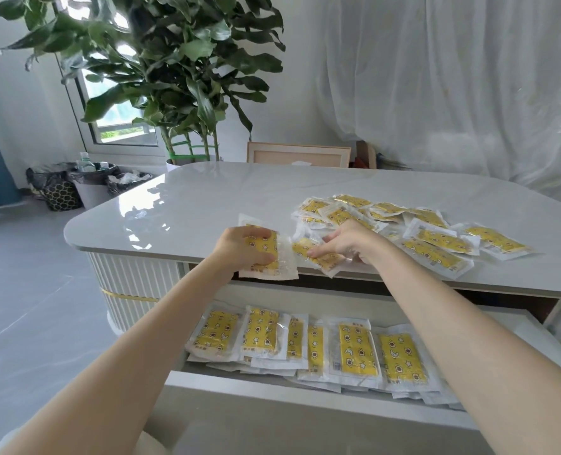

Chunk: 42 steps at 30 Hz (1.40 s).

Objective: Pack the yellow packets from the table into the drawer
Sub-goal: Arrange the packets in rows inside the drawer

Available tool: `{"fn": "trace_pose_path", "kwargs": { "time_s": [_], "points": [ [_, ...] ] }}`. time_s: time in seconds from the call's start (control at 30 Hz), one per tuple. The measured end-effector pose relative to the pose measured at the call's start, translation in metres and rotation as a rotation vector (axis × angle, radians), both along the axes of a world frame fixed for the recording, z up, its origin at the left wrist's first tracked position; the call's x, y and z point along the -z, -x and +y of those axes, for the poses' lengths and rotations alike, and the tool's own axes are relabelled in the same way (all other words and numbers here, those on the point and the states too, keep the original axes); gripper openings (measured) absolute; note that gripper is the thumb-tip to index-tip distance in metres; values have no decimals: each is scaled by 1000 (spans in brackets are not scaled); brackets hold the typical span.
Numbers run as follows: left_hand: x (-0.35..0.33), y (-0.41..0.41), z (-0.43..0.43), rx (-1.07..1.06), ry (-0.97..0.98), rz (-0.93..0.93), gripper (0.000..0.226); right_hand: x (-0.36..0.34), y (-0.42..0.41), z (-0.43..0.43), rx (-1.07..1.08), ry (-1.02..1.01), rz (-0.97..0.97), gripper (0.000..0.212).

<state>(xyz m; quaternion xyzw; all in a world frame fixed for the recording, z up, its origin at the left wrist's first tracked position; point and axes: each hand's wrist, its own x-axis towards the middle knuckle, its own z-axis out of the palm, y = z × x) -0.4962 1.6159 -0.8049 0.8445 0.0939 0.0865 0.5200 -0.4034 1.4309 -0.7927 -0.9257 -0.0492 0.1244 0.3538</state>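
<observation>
Several yellow packets in clear wrap lie in a loose pile (427, 231) on the right half of the white table (207, 198). My left hand (243, 249) grips a small stack of yellow packets (272, 257) at the table's front edge. Just to its right, my right hand (348, 241) rests with fingers closed on another yellow packet (322, 259) that overhangs the edge. Below, the open drawer (272, 392) holds several yellow packets (308, 343) laid in overlapping rows.
A tall leafy plant (174, 67) stands behind the table's far left corner, a chair back (297, 155) at the far side. Bins with black bags (85, 188) sit on the floor at left. White sheeting (453, 77) covers the right background.
</observation>
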Motion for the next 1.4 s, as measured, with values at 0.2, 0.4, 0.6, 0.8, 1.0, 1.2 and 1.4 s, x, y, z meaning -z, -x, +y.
{"fn": "trace_pose_path", "kwargs": {
  "time_s": [0.2, 0.4, 0.6, 0.8, 1.0, 1.2, 1.4],
  "points": [
    [0, 17, -16, 57, -77, -19, 43, -3, 12, -9, -17, -18, 20, 107],
    [-9, 34, -21, 190, -125, 40, 34, -1, 22, -22, 9, -124, -37, 94],
    [-9, 45, -19, 432, -349, 284, 25, -6, 56, -46, -251, 18, 115, 22],
    [12, 39, -31, 517, -357, 441, 27, 19, 65, -75, -343, 301, 353, 16],
    [47, 13, -40, 410, -231, 465, 28, 69, 61, -118, -70, 270, 458, 34],
    [62, -11, -36, 443, 102, 590, 36, 90, 54, -148, 234, -75, 475, 39],
    [77, -18, -39, 417, 9, 657, 52, 104, 53, -143, 199, 129, 330, 19]
  ]
}}
